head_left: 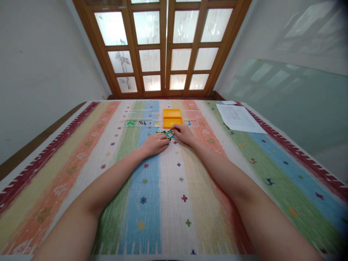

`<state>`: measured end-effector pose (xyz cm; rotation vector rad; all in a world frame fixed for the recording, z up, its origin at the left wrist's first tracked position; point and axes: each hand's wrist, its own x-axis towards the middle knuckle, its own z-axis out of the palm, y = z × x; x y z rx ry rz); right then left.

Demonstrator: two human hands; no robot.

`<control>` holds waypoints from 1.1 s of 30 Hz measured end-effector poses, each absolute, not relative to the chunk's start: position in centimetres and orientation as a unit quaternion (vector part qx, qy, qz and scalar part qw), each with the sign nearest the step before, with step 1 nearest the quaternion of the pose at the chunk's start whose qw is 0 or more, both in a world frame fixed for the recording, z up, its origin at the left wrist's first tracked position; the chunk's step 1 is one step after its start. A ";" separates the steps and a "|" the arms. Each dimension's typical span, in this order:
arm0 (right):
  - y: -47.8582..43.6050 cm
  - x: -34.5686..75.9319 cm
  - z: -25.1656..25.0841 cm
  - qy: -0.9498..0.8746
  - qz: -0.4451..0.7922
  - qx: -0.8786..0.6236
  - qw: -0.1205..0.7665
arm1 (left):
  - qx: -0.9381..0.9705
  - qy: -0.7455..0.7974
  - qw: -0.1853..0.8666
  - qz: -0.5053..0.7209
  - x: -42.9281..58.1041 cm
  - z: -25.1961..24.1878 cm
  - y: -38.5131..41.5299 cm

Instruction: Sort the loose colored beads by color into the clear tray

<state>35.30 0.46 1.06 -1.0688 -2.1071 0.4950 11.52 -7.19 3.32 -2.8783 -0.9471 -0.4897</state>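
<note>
A small pile of tiny colored pieces (pixel 168 134), mostly green and blue with some dark ones, lies on the striped tablecloth. My left hand (pixel 155 144) rests palm down at the pile's near left side, its fingers stretched out and touching the edge. From the right, my right hand (pixel 185 134) reaches over the pile with thumb and fingers drawn together. Whatever is between those fingertips is too small to make out. Just beyond the hands stands an open orange-yellow box (pixel 172 113) with a small pale piece inside.
Clear plastic boxes flank the orange one, holding green pieces (pixel 131 123), dark brown pieces (pixel 143 123), yellow pieces (pixel 157 123) and blue pieces (pixel 189 123). A printed paper sheet (pixel 239 117) lies at the far right. Behind the table is a glazed wooden door (pixel 164 54).
</note>
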 end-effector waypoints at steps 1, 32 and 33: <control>0.5 35.3 1.0 -0.815 0.193 -0.414 0.356 | -0.938 -0.307 0.037 -0.154 11.8 3.4 -7.4; 1.6 36.7 0.7 -0.873 0.176 -0.386 0.239 | -0.629 -0.573 -0.152 -0.503 2.5 0.9 -0.2; 1.6 36.6 0.7 -0.873 0.174 -0.387 0.240 | -0.590 -0.581 -0.168 -0.535 1.7 0.7 0.2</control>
